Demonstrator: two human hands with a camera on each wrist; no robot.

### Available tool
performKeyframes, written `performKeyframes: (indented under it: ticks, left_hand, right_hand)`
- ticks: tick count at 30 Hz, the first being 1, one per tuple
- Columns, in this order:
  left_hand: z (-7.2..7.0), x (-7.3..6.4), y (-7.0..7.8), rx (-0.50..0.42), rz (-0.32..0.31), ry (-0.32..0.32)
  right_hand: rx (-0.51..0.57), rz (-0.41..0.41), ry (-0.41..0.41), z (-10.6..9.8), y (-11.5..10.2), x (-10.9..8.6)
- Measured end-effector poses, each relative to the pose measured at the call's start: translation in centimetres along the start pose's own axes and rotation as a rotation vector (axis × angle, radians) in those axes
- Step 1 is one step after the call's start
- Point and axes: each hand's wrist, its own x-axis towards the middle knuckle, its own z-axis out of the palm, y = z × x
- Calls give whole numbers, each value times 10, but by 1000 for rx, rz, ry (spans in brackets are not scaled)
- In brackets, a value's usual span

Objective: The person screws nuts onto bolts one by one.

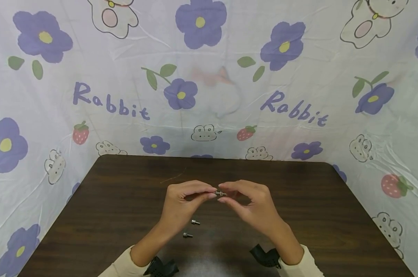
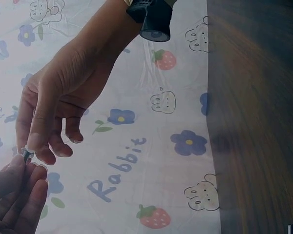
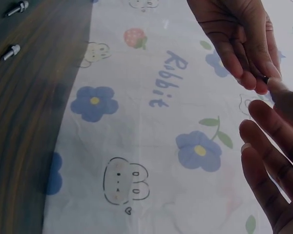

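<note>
My left hand (image 1: 179, 206) pinches a small metal bolt (image 1: 216, 192) by its head between thumb and index finger, and the fingertips partly hide it. The shank points right, with a small nut (image 1: 221, 194) on it. From the right, the thumb and index finger of my right hand (image 1: 255, 202) curve round the nut, one tip above and one below. In the left wrist view, the right fingertips overlap the top of the bolt (image 2: 27, 155). Two more bolts, an upper bolt (image 1: 195, 222) and a lower bolt (image 1: 188, 235), lie on the table below the left hand.
The dark wooden table (image 1: 119, 215) reaches back to a printed cloth (image 1: 216, 115) with flowers and rabbits. Black wrist mounts, a left mount (image 1: 162, 267) and a right mount (image 1: 266, 257), hang at the forearms. A thin stray strand (image 1: 173, 177) lies near the table's back.
</note>
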Motion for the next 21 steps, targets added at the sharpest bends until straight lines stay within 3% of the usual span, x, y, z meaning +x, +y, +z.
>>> performKeyframes:
  ticks: [6, 21]
  left_hand:
    - [0, 0, -1, -2, 1, -1]
    - [0, -2, 0, -35, 8, -9]
  right_hand:
    - [-19, -27, 7, 0, 0, 1]
    - [-36, 25, -24, 4, -2, -2]
